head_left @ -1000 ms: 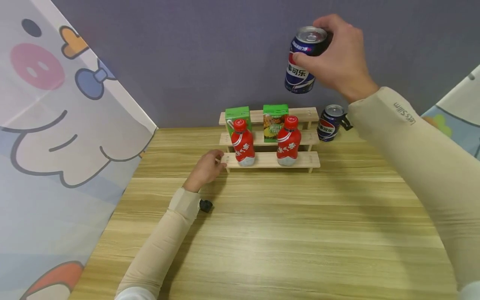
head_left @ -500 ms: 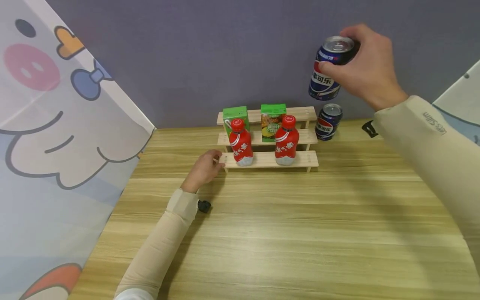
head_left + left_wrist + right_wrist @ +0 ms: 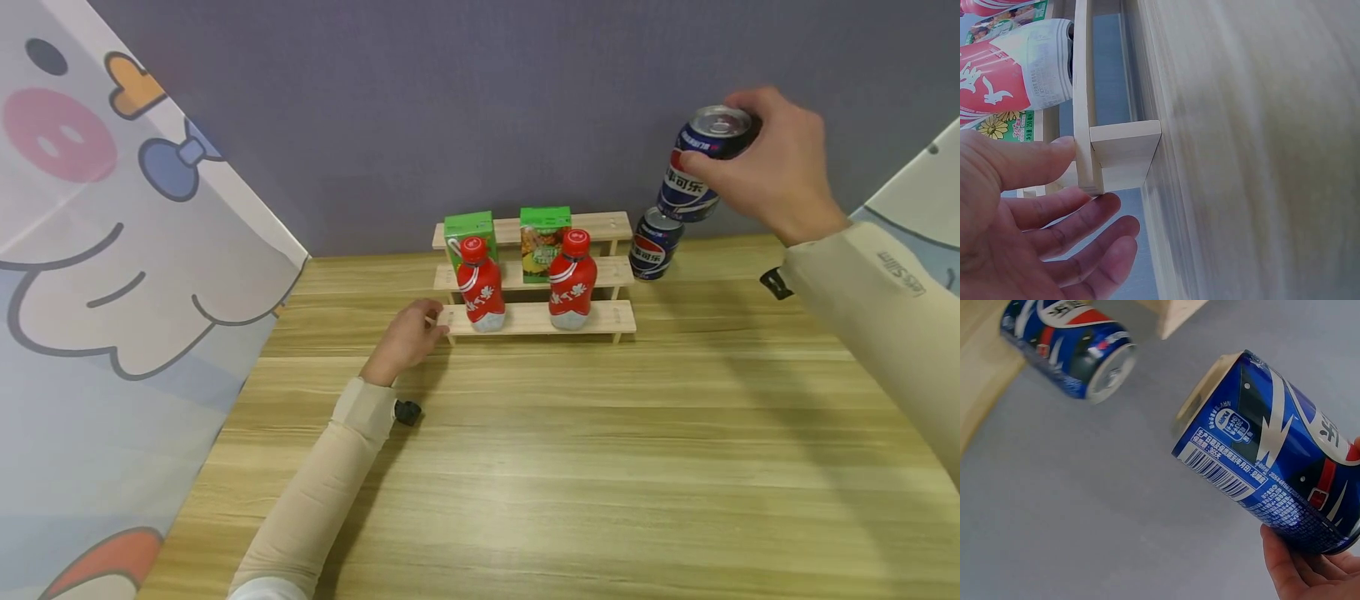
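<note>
My right hand (image 3: 787, 162) grips a blue cola can (image 3: 686, 183) near its top, thumb in front. The can hangs in the air, slightly tilted, its base overlapping a second cola can (image 3: 652, 242) in the head view. That second can stands on the table at the right end of a three-step wooden display rack (image 3: 525, 318). My left hand (image 3: 1029, 231) pinches the left end of the rack's lowest step, thumb on top and fingertips at the underside. Two red bottles (image 3: 480, 287) stand on that step. Behind them are two green drink cartons (image 3: 545, 221).
A grey wall (image 3: 375, 125) rises right behind the rack. A white cartoon-printed panel (image 3: 172, 275) borders the wood-grain table (image 3: 525, 467) on the left. Small black devices sit at both wrists, one at the left cuff (image 3: 375, 404).
My right hand has carried the cola can to the right and down, from high over the rack to just above the second can. My left hand keeps its place on the rack.
</note>
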Demonstrator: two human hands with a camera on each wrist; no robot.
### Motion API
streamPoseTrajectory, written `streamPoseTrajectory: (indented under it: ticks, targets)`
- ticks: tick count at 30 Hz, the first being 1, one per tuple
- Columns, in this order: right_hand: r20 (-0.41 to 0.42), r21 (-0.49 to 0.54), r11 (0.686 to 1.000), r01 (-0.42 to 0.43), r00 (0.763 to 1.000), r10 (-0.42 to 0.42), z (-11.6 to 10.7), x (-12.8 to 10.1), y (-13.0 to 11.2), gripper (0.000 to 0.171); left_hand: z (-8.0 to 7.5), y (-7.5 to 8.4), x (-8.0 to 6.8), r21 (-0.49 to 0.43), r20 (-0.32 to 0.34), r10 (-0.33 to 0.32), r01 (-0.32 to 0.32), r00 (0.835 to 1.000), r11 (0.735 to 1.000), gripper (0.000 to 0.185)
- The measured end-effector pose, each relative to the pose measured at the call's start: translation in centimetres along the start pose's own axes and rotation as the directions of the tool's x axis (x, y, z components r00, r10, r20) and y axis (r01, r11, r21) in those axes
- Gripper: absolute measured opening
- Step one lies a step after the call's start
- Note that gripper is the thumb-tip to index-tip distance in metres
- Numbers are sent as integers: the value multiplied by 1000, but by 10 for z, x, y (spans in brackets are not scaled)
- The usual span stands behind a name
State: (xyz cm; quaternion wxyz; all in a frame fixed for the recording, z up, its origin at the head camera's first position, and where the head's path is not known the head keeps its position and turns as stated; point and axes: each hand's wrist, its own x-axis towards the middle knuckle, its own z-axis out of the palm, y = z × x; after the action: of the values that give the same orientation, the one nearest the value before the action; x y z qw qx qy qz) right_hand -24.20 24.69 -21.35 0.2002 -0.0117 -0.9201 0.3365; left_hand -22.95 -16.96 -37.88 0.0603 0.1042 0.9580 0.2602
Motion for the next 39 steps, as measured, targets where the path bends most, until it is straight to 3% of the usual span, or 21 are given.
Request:
streamPoseTrajectory:
  ticks: [9, 23, 31, 39]
  targets:
    - [-3, -35, 998, -56, 998, 55, -6, -5, 27, 71, -1, 0, -2, -14, -2, 4, -4, 1000, 1000, 41]
    - [80, -81, 988, -132, 987, 138, 0, -5, 68, 86, -1, -2, -2, -11, 1, 2, -2, 1000, 1000, 41]
    - [128, -120, 983, -142, 979, 157, 9, -3, 87, 88, 0, -3, -2, -7, -6, 10, -11, 1000, 1000, 41]
    - [124, -102, 990, -92, 987, 105, 29, -3, 109, 84, 0, -3, -2, -4, -9, 11, -11, 1000, 1000, 39]
